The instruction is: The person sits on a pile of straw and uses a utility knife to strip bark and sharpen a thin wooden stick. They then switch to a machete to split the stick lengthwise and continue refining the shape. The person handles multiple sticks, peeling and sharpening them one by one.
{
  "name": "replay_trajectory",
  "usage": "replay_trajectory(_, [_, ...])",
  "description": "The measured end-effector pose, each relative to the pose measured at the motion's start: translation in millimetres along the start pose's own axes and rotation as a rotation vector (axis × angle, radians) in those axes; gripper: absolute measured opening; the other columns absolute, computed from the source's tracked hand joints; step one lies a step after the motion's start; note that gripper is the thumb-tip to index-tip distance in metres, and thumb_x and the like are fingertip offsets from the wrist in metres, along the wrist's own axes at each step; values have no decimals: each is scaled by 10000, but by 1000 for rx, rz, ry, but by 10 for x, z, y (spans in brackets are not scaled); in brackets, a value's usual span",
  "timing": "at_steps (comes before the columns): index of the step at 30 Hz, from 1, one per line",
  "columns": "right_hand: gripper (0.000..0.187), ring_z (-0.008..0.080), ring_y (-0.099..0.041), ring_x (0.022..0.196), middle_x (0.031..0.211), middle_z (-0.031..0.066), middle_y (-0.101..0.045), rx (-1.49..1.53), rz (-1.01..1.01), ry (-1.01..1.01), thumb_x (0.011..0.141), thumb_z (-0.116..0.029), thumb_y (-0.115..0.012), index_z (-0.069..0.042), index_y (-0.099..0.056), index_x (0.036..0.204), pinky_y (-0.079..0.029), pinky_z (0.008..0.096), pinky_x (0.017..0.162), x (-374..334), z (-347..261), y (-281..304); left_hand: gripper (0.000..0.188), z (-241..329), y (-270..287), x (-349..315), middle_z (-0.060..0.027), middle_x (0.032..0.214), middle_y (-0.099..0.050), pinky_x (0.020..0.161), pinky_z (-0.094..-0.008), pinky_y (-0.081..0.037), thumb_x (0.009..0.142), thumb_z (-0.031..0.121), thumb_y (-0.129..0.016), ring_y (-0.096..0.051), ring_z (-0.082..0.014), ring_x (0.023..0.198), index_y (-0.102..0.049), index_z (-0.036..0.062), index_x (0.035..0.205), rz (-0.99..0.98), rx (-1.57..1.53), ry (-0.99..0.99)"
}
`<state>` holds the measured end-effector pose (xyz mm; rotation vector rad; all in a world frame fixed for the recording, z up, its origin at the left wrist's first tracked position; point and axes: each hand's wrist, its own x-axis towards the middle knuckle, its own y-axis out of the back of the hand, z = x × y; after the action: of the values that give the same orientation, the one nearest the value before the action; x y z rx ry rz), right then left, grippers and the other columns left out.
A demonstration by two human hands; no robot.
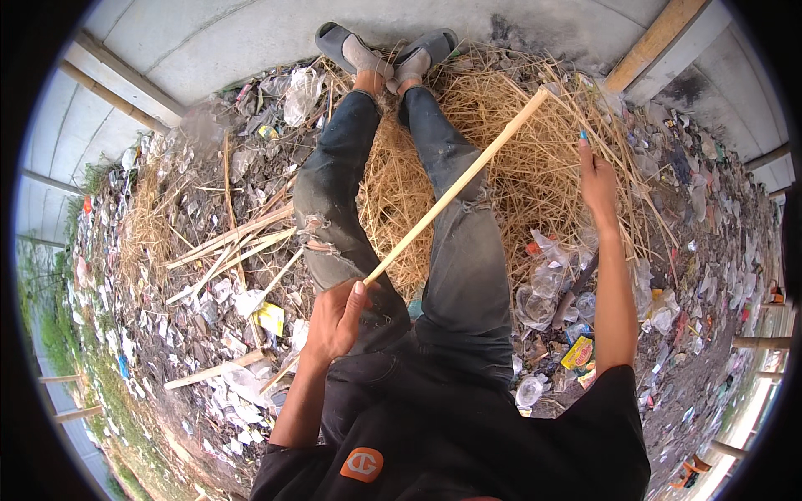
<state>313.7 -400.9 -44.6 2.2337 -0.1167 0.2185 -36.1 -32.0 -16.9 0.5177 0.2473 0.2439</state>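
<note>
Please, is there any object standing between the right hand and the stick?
Nothing visible stands between the right hand and the stick. Straw shows in the gap, but it appears to lie below both, on the ground. The left hand grips the stick.

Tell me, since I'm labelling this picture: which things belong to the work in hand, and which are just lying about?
Apparently in the work:
pale stick, held in the left hand
small blue thing at the right hand's fingers, too small to identify
straw-coloured strips, probably
split sticks, perhaps

Apparently just lying about:
yellow packet
crumpled clear plastic
</note>
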Motion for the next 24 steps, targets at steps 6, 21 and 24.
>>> replay_trajectory(6, [642, 118, -371, 487, 506, 20, -395, 421, -159, 197, 1036, -538, -550, -4, -582, 682, -289, 353, 481, -816, -1147, -88, 493, 294, -55, 403, 46, 654, -471, 524, -256, -309, 1087, 432, -503, -389, -40, 584, -637, 10, 870, -82, -249, 63])
replay_trajectory(21, [616, 405, -635, 533, 547, 191, -592, 177, -611, 581, 1017, -560, -546, -16, -636, 741, -468, 490, 489, -1674, -1665, -506, 375, 417, -274, 613, -155, 890, -714, 676, -293, -500, 1023, 169, -634, -643, -123, 761, -630, -96, 1289, 153, -131, -139])
replay_trajectory(24, [646, 401, -625, 514, 538, 193, -586, 111, -568, 648, 1012, -585, -536, -18, -616, 715, -466, 493, 489, -1576, -1660, -565, 350, 412, -252, 607, -183, 908, -712, 699, -301, -507, 1015, 156, -637, -656, -146, 784, -648, -105, 1249, 177, -83, -152])
